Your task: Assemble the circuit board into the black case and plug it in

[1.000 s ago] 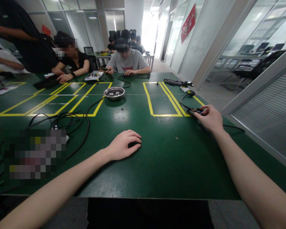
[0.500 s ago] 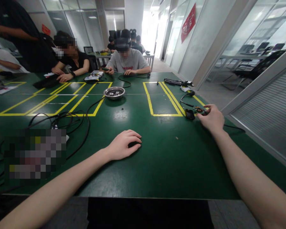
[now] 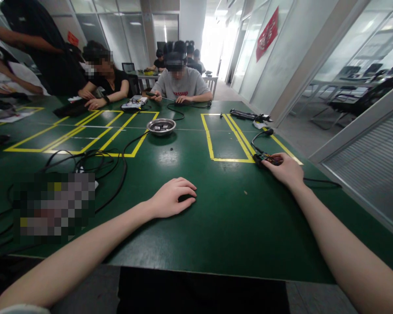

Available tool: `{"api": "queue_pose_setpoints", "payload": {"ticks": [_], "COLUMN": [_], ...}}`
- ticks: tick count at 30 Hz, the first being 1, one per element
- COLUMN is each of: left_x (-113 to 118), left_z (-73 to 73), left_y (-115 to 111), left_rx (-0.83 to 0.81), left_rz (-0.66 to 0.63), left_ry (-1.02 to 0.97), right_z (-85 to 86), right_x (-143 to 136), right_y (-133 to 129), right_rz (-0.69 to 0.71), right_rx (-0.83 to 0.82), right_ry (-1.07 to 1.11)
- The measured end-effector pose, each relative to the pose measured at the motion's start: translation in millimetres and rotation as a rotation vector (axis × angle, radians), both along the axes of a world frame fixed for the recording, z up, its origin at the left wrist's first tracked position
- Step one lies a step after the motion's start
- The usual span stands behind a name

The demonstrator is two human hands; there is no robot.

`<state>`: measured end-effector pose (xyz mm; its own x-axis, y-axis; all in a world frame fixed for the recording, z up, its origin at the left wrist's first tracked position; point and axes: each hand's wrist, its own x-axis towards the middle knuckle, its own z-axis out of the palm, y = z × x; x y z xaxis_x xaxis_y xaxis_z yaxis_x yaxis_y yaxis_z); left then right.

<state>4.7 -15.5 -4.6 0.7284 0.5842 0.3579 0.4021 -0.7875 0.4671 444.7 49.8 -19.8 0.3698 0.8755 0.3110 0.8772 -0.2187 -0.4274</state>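
My left hand (image 3: 173,197) rests on the green table (image 3: 216,226), its fingers loosely curved and a gap between thumb and fingers, with nothing in it. At the right, my right hand (image 3: 286,169) grips a small dark device (image 3: 267,159) that shows bits of circuitry, beside the yellow tape. A black cable with a round end (image 3: 269,131) curves behind the device, and another cable (image 3: 324,182) runs off to the right of my wrist. Beyond my left hand stands a metal bowl (image 3: 161,126) with small metal parts inside.
Coiled black cables (image 3: 85,163) and a blurred-out object (image 3: 57,207) lie at the left. A black tool (image 3: 249,115) lies at the far right. Across the table, a person in grey (image 3: 183,85) holds a screwdriver; other people are at the far left.
My right hand has lowered the device toward the table, and the device's black part now lies nearer the tape corner. The view has shifted slightly. My left hand stays put on the table.
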Motion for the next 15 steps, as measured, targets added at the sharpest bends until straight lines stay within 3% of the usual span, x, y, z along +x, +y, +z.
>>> {"api": "queue_pose_setpoints", "payload": {"ticks": [3, 8, 11, 15], "left_x": [1.5, 5.4, 7.9, 9.4], "left_z": [1.1, 2.6, 4.0, 7.2], "left_y": [-0.4, -1.7, -3.6, -7.3], "left_rx": [-0.009, -0.029, -0.015, 0.072], "left_rz": [0.005, 0.027, 0.031, -0.009], "left_ry": [0.004, 0.003, -0.043, -0.121], "right_z": [6.1, 11.5, 15.4, 21.0], "right_x": [-20.3, -65.8, -102.8, -150.4], "right_y": [-4.2, -17.3, -34.9, -67.8], "right_rz": [-0.021, 0.2, 0.478, 0.95], "right_rx": [-0.022, -0.056, -0.068, -0.106], "right_ry": [0.017, 0.078, 0.141, 0.254]}}
